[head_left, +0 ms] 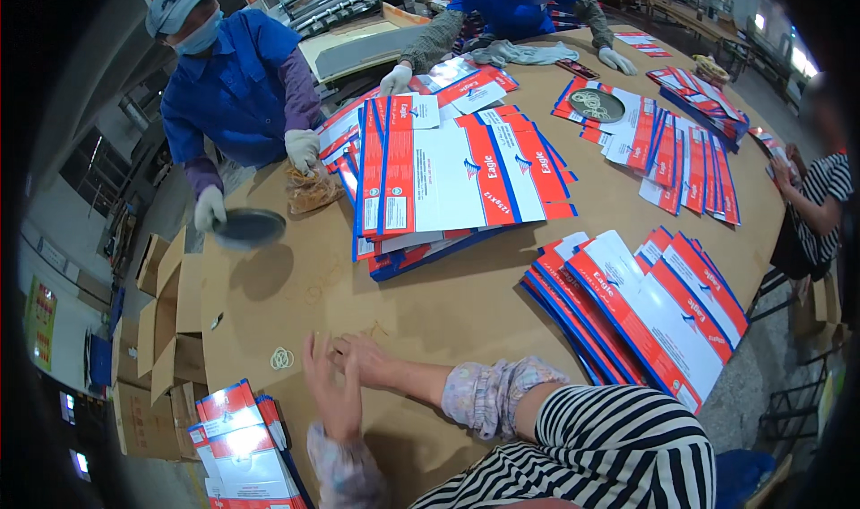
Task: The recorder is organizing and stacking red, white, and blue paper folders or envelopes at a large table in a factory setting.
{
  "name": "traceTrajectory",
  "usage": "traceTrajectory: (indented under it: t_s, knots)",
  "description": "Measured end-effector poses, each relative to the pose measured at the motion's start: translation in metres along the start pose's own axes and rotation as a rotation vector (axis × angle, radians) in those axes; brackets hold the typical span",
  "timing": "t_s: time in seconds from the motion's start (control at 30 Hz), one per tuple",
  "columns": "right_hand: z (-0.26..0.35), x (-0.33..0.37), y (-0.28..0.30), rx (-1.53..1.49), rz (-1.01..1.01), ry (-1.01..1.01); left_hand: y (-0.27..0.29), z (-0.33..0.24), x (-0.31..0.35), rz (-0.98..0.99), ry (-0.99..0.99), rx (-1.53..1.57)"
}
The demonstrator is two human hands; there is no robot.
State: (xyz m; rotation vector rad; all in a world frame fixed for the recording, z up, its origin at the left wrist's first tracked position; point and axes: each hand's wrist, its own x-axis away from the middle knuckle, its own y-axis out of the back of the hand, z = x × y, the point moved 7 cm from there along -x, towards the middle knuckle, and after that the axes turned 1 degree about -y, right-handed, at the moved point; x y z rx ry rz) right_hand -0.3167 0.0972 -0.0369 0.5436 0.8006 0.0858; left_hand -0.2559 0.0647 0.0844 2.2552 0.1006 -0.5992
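Note:
Above the near part of the brown table, my left hand (335,397) is raised with its fingers stretched and apart. My right hand (369,364) reaches across from the right, its bent fingers meeting the left hand's fingers, which partly cover them. Whatever its fingertips may hold is hidden. A small pile of pale rubber bands (282,359) lies just left of my hands. Beyond them is a large stack of flat red, white and blue cartons (439,173). Another stack of flat cartons (640,307) lies to my right, and a smaller bundle of cartons (242,446) at the near left.
Across the table a gloved co-worker (228,88) holds a dark round dish (251,229) and a bag of rubber bands (311,189). A second gloved person (515,12) touches cartons at the back. A dish of bands (597,105) rests on cartons. Brown boxes (148,410) stand left.

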Motion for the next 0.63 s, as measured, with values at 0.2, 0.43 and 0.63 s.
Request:
traceTrajectory:
  t_s: [0.2, 0.43, 0.63]
  knots:
    - [0.008, 0.0, 0.018, 0.177, 0.1, 0.029, 0.003, 0.084, 0.12, 0.067, 0.207, -0.328]
    - [0.005, -0.004, 0.019, 0.098, 0.106, 0.012, -0.022, 0.09, 0.099, 0.156, 0.214, -0.501]
    - [0.008, -0.008, 0.018, -0.018, 0.222, -0.058, -0.03, 0.089, 0.089, 0.231, 0.122, -0.333]
